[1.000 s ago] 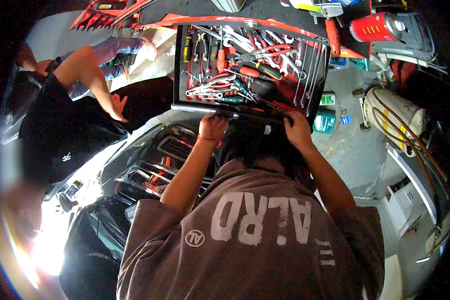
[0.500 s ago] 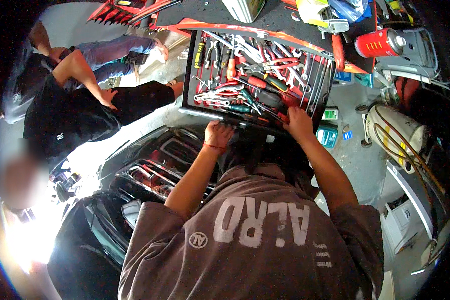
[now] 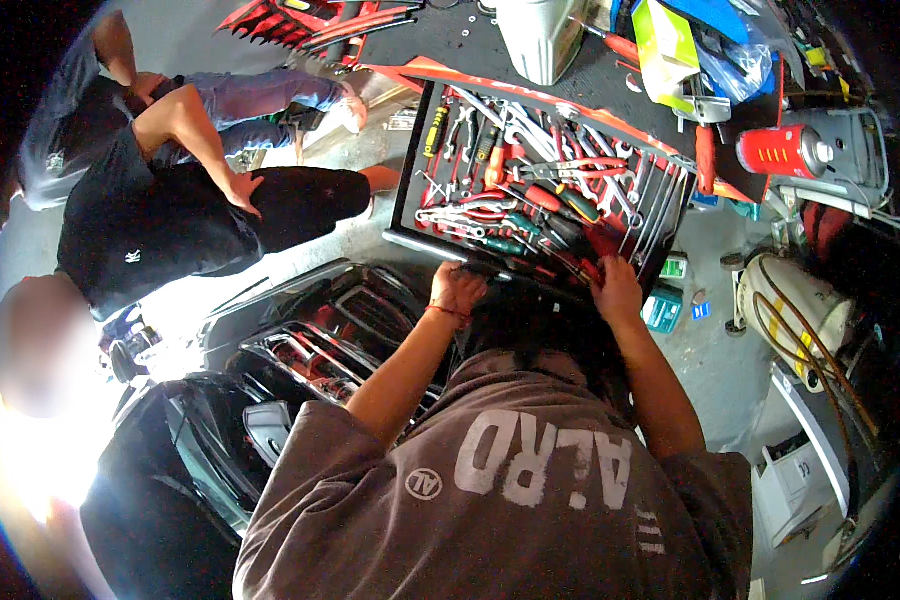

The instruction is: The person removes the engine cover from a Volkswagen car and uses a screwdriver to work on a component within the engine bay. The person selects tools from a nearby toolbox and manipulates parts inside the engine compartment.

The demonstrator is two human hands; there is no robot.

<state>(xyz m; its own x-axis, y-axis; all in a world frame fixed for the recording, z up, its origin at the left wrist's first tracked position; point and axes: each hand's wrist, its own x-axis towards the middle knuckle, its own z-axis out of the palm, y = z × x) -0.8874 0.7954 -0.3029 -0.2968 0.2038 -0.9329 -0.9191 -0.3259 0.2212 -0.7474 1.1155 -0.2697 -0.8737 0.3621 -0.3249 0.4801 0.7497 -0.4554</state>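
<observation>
A person in a grey printed T-shirt (image 3: pixel 530 500) bends over, both hands at the near rim of an open tool drawer (image 3: pixel 410 215) full of wrenches, pliers and screwdrivers. The left hand (image 3: pixel 457 290) is curled shut on the drawer's front edge; the right hand (image 3: pixel 617 290) rests on the same edge with fingers bent over it. Behind the drawer stands a red spray can (image 3: pixel 782 152). Left of the drawer, another person in a black shirt (image 3: pixel 140 230) leans away.
</observation>
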